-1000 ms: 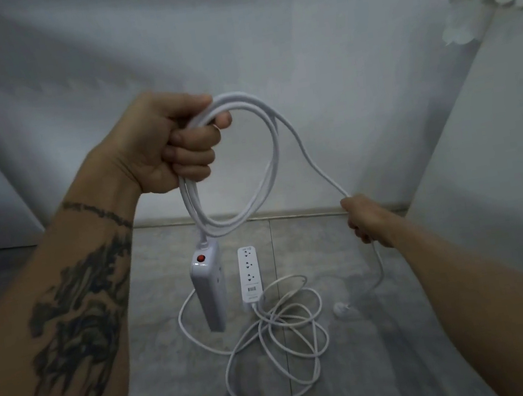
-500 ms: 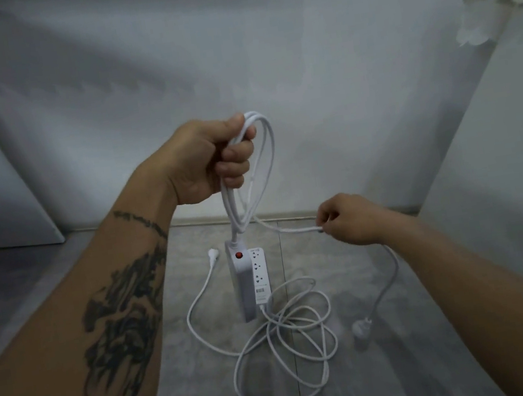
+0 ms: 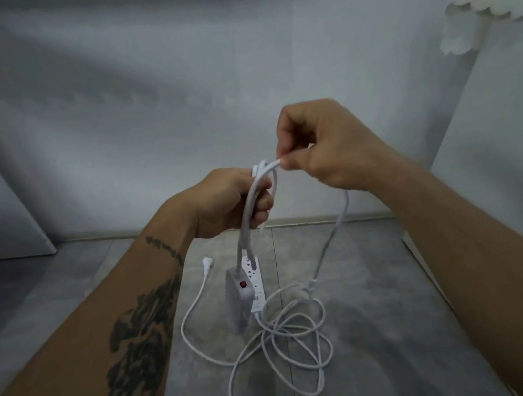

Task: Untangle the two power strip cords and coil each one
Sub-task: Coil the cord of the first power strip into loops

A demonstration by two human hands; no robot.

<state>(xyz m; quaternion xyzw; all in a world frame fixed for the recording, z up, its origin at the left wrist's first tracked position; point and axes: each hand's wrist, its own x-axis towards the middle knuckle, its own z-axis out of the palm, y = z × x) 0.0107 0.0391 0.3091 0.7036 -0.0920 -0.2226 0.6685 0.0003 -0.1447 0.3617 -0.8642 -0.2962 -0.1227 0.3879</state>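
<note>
Cord [image 3: 243, 231], white, judged limp, light, best held at gathered loops: left hand [image 3: 230, 202] gripped these, right hand [image 3: 324, 151] pinched adjoining strand.

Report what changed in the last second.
The right hand rose from low on the right to the left hand, carrying its pinched cord up to the coil. The wide loop closed up. Unchanged: both grips, the hanging power strip, the second strip and loose cord on the floor.
</note>
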